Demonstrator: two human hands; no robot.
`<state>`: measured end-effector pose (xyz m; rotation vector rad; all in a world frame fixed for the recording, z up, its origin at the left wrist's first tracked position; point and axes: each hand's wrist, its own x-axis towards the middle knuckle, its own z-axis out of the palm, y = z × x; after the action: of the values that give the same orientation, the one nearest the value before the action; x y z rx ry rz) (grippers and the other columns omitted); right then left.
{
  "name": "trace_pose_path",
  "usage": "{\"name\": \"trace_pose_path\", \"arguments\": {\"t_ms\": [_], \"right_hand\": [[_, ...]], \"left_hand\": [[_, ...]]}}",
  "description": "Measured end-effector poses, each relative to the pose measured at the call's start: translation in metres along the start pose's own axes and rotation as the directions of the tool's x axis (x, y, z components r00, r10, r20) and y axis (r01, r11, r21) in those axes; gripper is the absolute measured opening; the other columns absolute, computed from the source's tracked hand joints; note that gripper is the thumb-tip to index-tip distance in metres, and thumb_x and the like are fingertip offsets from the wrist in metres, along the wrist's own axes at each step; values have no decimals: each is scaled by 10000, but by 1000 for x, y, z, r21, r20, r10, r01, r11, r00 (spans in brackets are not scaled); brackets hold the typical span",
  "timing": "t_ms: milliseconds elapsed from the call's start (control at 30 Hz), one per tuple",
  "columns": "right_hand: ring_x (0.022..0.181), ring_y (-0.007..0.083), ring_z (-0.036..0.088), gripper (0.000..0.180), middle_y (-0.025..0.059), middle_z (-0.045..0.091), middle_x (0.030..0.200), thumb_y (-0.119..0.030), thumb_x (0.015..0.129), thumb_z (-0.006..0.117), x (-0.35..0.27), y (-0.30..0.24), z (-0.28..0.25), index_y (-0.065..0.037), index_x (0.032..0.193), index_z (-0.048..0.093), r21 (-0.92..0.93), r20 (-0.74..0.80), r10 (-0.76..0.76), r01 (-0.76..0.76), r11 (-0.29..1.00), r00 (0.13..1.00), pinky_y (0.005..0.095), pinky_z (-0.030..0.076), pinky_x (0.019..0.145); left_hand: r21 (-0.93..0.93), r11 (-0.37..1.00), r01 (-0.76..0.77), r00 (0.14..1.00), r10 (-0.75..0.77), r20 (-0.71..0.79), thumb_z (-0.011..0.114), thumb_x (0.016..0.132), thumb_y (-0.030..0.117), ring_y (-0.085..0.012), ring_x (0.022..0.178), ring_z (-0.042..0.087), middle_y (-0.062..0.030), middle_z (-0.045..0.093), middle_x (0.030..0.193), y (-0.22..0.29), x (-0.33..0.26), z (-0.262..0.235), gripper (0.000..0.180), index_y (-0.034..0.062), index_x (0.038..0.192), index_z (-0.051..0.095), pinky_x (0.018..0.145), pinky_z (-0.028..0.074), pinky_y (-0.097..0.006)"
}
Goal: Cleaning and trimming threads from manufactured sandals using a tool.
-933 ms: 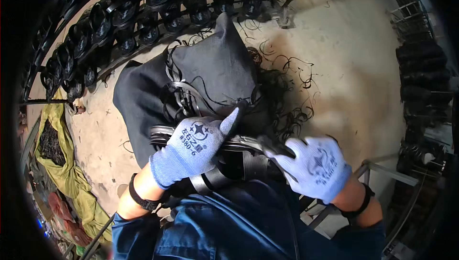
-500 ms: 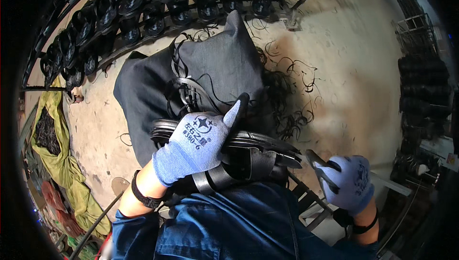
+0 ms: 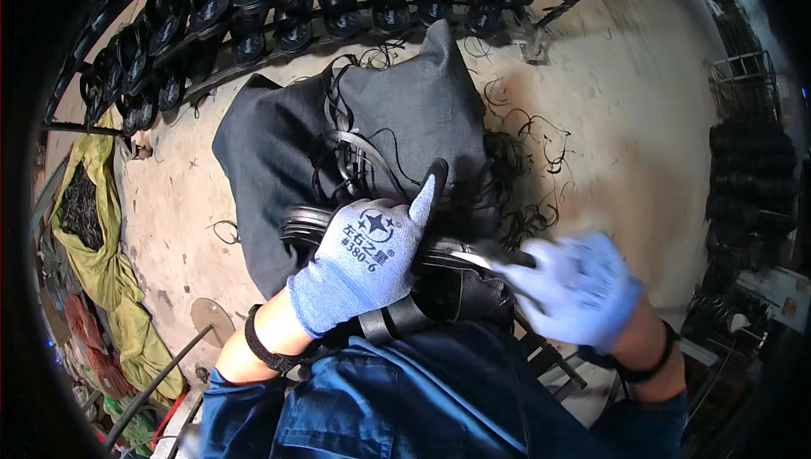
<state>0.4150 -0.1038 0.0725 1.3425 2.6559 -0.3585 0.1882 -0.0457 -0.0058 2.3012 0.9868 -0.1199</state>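
My left hand [image 3: 363, 248], in a light blue glove with a black-coated finger stretched forward, is closed on a black sandal [image 3: 304, 224] over my lap. The sandal's layered sole edge faces up, and its broad black strap [image 3: 393, 317] hangs on my side. At the sole's right end is my right hand [image 3: 583, 290], gloved alike and smeared by motion. Its fingers look closed on a thin, shiny blade [image 3: 465, 255] lying along the sole edge; the handle is hidden. Dark grey cloth [image 3: 405, 113] drapes in front, with black trimmed strips [image 3: 359, 151] on it.
Racks of black sandals [image 3: 338, 16] stand along the far side. More curly black scraps [image 3: 549, 138] litter the floor on the right. At left lies a yellow-green sack [image 3: 110, 256] with dark pieces inside. A round metal base with a rod [image 3: 211, 320] stands near my left forearm.
My right hand has moved left and up, from beside the sandal's end onto its sole edge. My left hand keeps its grip. The whole view has shifted slightly.
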Motion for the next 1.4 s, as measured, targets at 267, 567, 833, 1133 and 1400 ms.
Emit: {"name": "trace_pose_path", "arguments": {"t_ms": [267, 567, 833, 1133, 1400], "right_hand": [[531, 184, 549, 314, 54, 599, 735, -213, 759, 645, -2, 26, -22, -131, 1059, 688, 174, 126, 25, -47, 984, 992, 315, 423, 497], [667, 220, 585, 133, 34, 568, 795, -207, 737, 672, 77, -21, 9, -177, 866, 678, 101, 121, -137, 125, 987, 983, 355, 439, 592], [674, 262, 606, 302, 100, 556, 891, -164, 752, 658, 82, -26, 11, -179, 1053, 686, 136, 113, -52, 37, 990, 992, 366, 488, 591], [709, 269, 616, 308, 123, 572, 975, -168, 743, 653, 111, -41, 30, -164, 1051, 669, 110, 21, -107, 105, 988, 994, 386, 500, 620], [759, 371, 594, 250, 169, 597, 937, -108, 762, 621, 142, -51, 59, -85, 1009, 654, 356, -509, 75, 130, 926, 857, 436, 480, 649]], "left_hand": [[5, 991, 130, 987, -129, -98, 752, 634, 334, -276, 876, 622, -144, 636, 904, -8, -5, 2, 1022, -69, 1422, 241, 835, 465, -363], [-112, 992, -60, 974, 34, -222, 747, 590, 389, -393, 1145, 520, -220, 587, 1139, -85, -57, -9, 862, 14, 1321, 485, 1087, 284, -495], [-248, 968, 48, 894, -152, -421, 723, 668, 205, -348, 1257, 447, -177, 551, 1265, -118, -80, 27, 621, 38, 1238, 544, 1124, 244, -488], [-344, 936, -69, 855, -122, -505, 739, 675, 223, -345, 1165, 522, -145, 603, 1188, -126, -78, 26, 573, 57, 1203, 590, 1106, 273, -480], [-686, 612, -394, 693, -292, -659, 853, 579, 201, -144, 1009, 596, -86, 660, 1090, -135, -74, -73, 659, -30, 1148, 615, 940, 446, -291]]}}
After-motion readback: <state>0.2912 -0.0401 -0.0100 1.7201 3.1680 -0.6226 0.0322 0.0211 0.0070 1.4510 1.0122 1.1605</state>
